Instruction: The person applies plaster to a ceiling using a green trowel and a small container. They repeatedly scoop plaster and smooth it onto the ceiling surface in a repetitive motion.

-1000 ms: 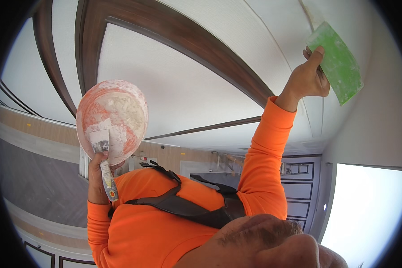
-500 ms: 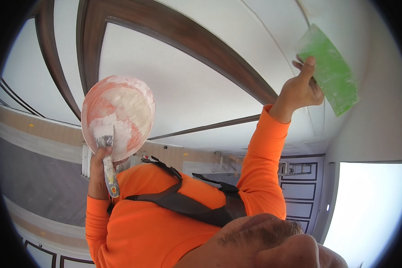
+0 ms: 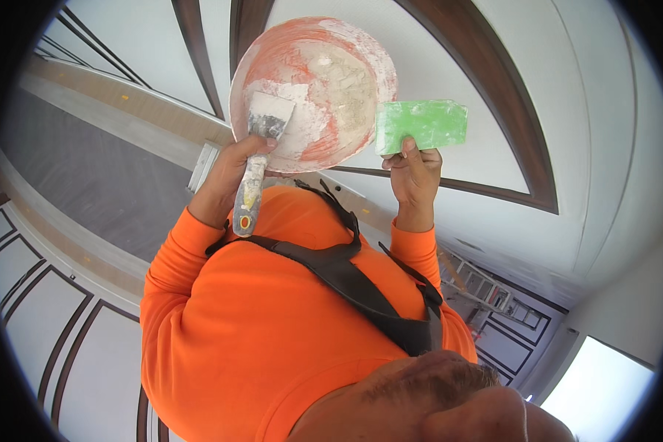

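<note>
My left hand (image 3: 232,169) is closed at the near left edge of a pinkish-red bowl (image 3: 276,55), supporting it while gripping a putty knife (image 3: 250,188). The knife's blade, coated in white compound, lies over the bowl's inside, and its stained grey handle points back toward me. Pale filler paste (image 3: 346,88) and smeared residue cover much of the bowl. My right hand (image 3: 416,173) pinches a green flexible spreader (image 3: 435,125), thumb on the face toward me. The spreader's left end is at the bowl's right rim; whether they touch, I cannot tell.
A white wall (image 3: 464,81) with dark brown wooden moulding (image 3: 501,81) stands beyond the bowl. Farther off on the right is a metal ladder (image 3: 486,287). A bright window-like area (image 3: 597,390) shows at lower right, a grey floor strip (image 3: 103,169) at left.
My right hand has come down from high on the wall with the green spreader, to the bowl's right side. The view has turned; bowl and putty knife now sit nearer the middle.
</note>
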The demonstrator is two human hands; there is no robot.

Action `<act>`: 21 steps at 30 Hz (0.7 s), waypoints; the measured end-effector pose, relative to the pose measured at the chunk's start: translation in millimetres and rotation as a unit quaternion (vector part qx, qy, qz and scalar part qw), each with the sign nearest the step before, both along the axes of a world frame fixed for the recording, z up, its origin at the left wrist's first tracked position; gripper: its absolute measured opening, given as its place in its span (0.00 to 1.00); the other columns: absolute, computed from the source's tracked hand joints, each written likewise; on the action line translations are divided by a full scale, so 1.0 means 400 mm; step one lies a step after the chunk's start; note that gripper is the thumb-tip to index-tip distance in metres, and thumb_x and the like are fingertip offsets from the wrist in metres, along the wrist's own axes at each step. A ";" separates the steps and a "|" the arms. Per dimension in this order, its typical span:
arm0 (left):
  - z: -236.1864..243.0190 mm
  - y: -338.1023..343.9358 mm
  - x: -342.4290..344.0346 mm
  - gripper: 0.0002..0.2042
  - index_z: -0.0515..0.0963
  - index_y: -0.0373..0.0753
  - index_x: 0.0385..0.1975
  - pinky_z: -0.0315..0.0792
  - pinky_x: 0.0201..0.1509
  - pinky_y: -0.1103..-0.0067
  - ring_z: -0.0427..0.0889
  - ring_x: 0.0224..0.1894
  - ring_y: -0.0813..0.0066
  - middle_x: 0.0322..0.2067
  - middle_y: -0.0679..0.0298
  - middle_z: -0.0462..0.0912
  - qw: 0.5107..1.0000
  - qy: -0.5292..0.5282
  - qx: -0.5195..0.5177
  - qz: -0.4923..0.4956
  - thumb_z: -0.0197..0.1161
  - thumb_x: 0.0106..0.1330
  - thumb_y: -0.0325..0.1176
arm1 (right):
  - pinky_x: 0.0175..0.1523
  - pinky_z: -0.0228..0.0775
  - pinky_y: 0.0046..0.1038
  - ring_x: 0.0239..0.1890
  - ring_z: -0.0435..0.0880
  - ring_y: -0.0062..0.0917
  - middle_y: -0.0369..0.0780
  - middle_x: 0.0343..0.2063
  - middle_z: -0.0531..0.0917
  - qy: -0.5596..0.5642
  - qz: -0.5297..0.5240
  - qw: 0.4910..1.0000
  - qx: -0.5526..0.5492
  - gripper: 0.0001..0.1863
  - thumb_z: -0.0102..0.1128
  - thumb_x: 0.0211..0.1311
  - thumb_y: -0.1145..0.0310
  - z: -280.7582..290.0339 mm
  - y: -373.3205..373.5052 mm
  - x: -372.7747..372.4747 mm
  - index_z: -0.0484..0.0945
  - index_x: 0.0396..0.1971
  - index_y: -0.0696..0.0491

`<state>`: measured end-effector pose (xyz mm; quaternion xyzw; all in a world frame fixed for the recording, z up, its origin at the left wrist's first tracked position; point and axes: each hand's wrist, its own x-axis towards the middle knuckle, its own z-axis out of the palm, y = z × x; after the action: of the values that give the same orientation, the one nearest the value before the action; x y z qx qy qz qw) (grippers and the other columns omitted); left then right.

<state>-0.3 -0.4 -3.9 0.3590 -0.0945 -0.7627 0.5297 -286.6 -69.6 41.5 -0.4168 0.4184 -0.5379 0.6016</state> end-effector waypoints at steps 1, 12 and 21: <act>0.020 -0.001 0.005 0.27 0.68 0.25 0.61 0.82 0.51 0.65 0.85 0.49 0.59 0.51 0.51 0.80 0.999 -0.019 0.022 -0.013 0.61 0.63 0.32 | 0.26 0.78 0.26 0.28 0.86 0.30 0.45 0.33 0.87 0.004 -0.002 1.000 0.012 0.09 0.68 0.67 0.69 -0.003 0.003 0.007 0.83 0.38 0.61; 0.044 -0.010 0.019 0.28 0.69 0.22 0.60 0.84 0.48 0.67 0.86 0.42 0.60 0.47 0.50 0.81 0.999 -0.028 0.039 -0.017 0.64 0.62 0.30 | 0.26 0.78 0.24 0.26 0.85 0.25 0.45 0.34 0.88 0.089 0.042 0.993 0.066 0.07 0.68 0.65 0.75 0.002 0.000 -0.090 0.84 0.39 0.63; -0.038 0.000 0.033 0.27 0.68 0.25 0.61 0.81 0.54 0.64 0.85 0.48 0.59 0.49 0.52 0.80 0.993 -0.095 0.061 -0.045 0.61 0.61 0.27 | 0.26 0.78 0.24 0.25 0.86 0.27 0.46 0.33 0.88 0.072 0.027 0.997 0.021 0.09 0.69 0.65 0.73 0.021 0.006 -0.162 0.83 0.41 0.63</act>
<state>13.1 -0.3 -19.2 0.4566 -0.1139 -0.7527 0.4605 -351.3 -67.1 50.0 -0.4531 0.4603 -0.4809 0.5929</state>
